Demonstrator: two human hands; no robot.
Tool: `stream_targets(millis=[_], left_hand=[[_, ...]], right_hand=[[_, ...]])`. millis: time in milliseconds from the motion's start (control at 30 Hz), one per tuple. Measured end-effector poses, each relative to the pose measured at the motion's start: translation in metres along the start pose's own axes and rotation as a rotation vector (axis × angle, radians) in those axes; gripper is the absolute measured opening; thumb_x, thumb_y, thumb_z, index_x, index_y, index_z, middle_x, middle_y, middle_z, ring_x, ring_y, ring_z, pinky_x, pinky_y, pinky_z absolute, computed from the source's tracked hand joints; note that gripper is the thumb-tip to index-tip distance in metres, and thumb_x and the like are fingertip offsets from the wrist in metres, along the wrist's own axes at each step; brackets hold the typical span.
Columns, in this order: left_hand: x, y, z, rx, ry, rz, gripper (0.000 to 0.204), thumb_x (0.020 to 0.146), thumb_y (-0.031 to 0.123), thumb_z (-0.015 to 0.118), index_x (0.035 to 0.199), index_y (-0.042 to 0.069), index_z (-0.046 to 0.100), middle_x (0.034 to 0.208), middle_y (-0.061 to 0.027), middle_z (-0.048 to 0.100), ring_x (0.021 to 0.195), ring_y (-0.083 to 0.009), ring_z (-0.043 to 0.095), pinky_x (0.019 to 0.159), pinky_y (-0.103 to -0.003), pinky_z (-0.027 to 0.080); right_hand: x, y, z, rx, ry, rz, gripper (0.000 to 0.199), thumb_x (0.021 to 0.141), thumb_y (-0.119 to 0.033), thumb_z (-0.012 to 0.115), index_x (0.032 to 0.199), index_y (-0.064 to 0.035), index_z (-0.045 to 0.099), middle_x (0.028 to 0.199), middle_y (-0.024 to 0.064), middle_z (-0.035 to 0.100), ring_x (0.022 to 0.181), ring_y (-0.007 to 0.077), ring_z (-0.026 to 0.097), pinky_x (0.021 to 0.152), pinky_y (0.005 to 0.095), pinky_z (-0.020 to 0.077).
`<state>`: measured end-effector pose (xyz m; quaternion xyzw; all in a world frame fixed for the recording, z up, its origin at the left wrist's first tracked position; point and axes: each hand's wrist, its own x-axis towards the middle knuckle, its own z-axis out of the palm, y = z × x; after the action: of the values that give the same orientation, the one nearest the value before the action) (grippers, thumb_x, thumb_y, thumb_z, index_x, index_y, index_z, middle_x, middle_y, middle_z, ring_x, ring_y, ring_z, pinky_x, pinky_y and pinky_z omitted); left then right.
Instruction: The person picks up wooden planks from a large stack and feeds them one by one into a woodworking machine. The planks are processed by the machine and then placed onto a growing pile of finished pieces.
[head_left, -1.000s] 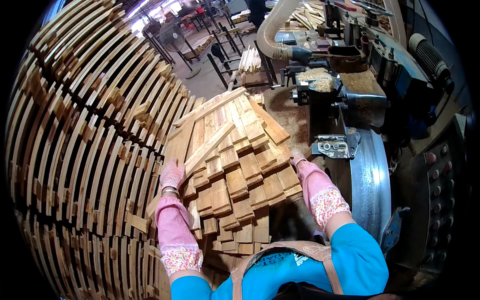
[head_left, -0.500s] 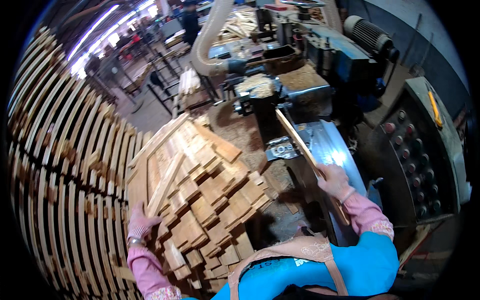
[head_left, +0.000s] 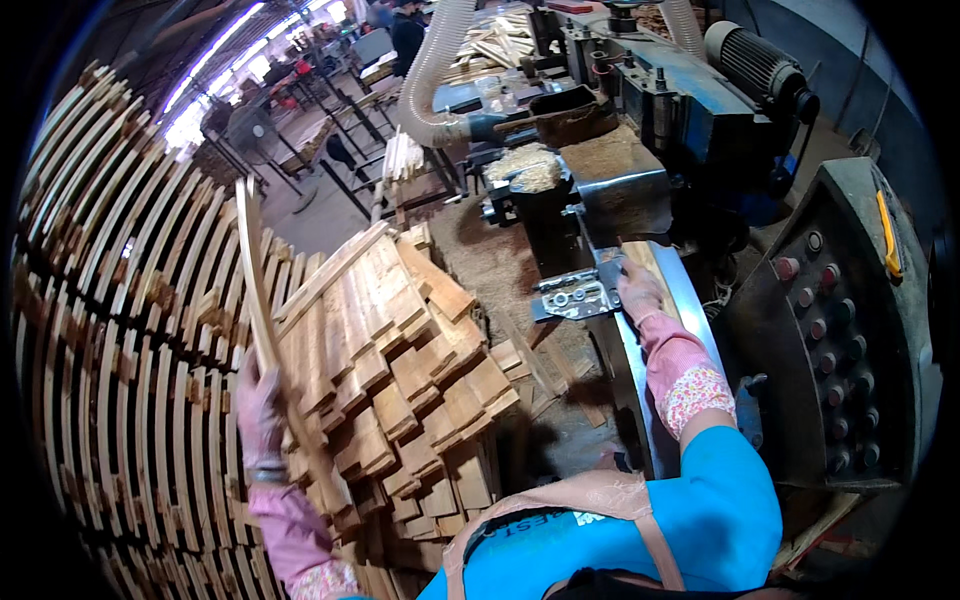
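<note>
On the left, my left hand (head_left: 262,410) is closed around a long wooden strip (head_left: 255,270), raised on a slant above a heap of stacked boards (head_left: 400,350). To the right, my right hand (head_left: 640,290) grips a flat wooden board (head_left: 652,266) lying along the shiny metal bed (head_left: 690,300) of a woodworking machine (head_left: 620,190). Its fingers bend over the board's left edge, beside a metal guide bracket (head_left: 578,297). My palm and forearm cover the board's near part.
Tall stacks of strips (head_left: 130,420) stand along the left. A control panel (head_left: 840,330) with several round buttons and a yellow knife (head_left: 888,232) on top stands at right. Beyond are a ribbed hose (head_left: 430,80), wood shavings (head_left: 525,168) and a motor (head_left: 755,65). A person (head_left: 405,40) stands far off.
My left hand has lifted a strip off the heap. My right hand has moved forward along the bed, and the board it holds, slanted before, now lies along the bed nearer the machine.
</note>
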<state>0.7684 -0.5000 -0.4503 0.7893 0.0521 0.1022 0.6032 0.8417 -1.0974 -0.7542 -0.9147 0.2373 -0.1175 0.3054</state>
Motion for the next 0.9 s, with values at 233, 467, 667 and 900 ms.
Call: stream_targets(millis=[233,467,667,900], left_hand=[[-0.015,0.0,0.226,-0.413,-0.33,0.1,0.046,0.095,0.009,0.06,0.14,-0.001,0.054,0.1,-0.0038,0.065,0.088,-0.0139,0.065,0.082,-0.03,0.059],[-0.033,-0.054,0.29,-0.684,-0.421,-0.136,0.064,0.09,0.001,0.055,0.152,0.0,0.04,0.114,-0.0153,0.061,0.092,-0.0224,0.069,0.082,-0.037,0.066],[-0.031,-0.083,0.284,-0.651,-0.351,-0.123,0.065,0.091,0.0,0.054,0.154,0.004,0.039,0.119,-0.0141,0.061,0.097,-0.0248,0.069,0.083,-0.04,0.065],[-0.045,-0.069,0.289,-0.64,-0.325,-0.1,0.061,0.092,0.002,0.055,0.151,0.003,0.041,0.119,-0.0167,0.064,0.093,-0.0238,0.071,0.072,-0.034,0.064]], right_hand=[[-0.118,-0.17,-0.011,1.112,-0.876,-0.519,0.09,0.097,-0.053,0.074,0.164,-0.0061,0.036,0.15,0.0121,0.058,0.136,0.0191,0.053,0.116,0.0357,0.0424],[-0.195,-0.005,-0.124,0.569,-0.349,-0.128,0.059,0.092,-0.022,0.072,0.147,-0.0039,0.059,0.13,0.0145,0.073,0.116,0.023,0.068,0.104,0.0369,0.0512],[-0.303,0.087,-0.128,-0.248,0.078,-0.075,0.05,0.083,-0.015,0.073,0.132,-0.0082,0.063,0.115,0.0184,0.066,0.107,0.0437,0.061,0.095,0.0534,0.0496],[-0.114,0.091,-0.008,-0.337,0.271,-0.137,0.016,0.092,-0.018,0.065,0.107,-0.0124,0.068,0.121,0.0093,0.065,0.106,0.0367,0.061,0.09,0.0518,0.0523]])
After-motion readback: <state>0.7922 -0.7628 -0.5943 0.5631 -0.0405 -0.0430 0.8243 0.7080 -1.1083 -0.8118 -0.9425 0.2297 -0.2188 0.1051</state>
